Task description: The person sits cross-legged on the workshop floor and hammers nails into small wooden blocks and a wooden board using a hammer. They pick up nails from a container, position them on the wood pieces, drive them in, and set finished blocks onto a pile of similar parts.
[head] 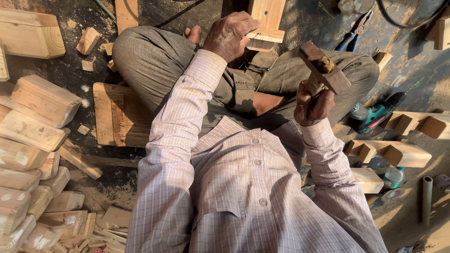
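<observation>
Right hand (313, 105), centre-right of the frame, is wrapped tight round the handle of a rusty hammer (324, 68), head raised and tilted; left hand (229, 33), top centre, fingers curled down onto a pale wooden piece (265, 29), pinning what looks like a nail, hard to tell; cut wood blocks (33, 140) stacked along the left edge; green power drill (375, 115) and blue-handled pliers (352, 33) lying over on the right.
</observation>
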The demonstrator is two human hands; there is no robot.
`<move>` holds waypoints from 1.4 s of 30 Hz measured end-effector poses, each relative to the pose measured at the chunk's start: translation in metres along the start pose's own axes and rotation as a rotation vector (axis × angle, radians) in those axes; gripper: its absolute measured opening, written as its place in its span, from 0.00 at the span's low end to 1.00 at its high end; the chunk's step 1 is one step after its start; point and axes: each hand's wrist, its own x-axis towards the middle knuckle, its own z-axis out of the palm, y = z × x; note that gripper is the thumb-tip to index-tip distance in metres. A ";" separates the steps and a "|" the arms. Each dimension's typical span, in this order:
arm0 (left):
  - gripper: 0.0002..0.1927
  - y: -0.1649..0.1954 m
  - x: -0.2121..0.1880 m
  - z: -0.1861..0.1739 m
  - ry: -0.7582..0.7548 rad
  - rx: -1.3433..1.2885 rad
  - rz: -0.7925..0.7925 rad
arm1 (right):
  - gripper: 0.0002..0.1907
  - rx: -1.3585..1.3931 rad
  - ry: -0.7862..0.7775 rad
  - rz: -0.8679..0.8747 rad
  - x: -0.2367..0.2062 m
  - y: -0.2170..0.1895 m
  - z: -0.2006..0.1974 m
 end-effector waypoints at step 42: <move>0.22 0.021 0.006 -0.004 -0.057 -0.058 -0.031 | 0.33 -0.109 0.108 -0.129 0.000 -0.010 -0.005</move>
